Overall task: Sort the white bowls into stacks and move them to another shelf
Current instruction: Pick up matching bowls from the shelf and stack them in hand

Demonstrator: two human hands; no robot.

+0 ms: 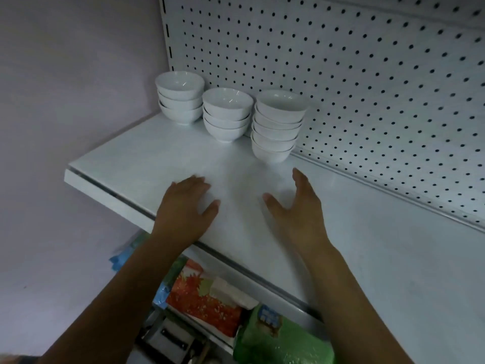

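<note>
Three stacks of white bowls stood on the white shelf (157,158), at its far left end, against the pegboard (367,88). The left stack (180,98) and the middle stack (226,115) held three bowls each, and the right stack (277,127) rose taller. Every bowl sat upright with its mouth up, so each stack's long axis ran vertical. The row slanted from far left to nearer right along the pegboard.

Both hands were on the near side of the bowls, empty and spread. The left hand (187,203) lay palm down over the shelf's front edge, fingers straight, well short of the middle stack. The right hand (296,206) was tilted on edge with its thumb splayed. Its fingertips (298,177) were near the right stack's base, not touching it.

Below the shelf lay a red-orange package (202,298) and a green package (283,342).
</note>
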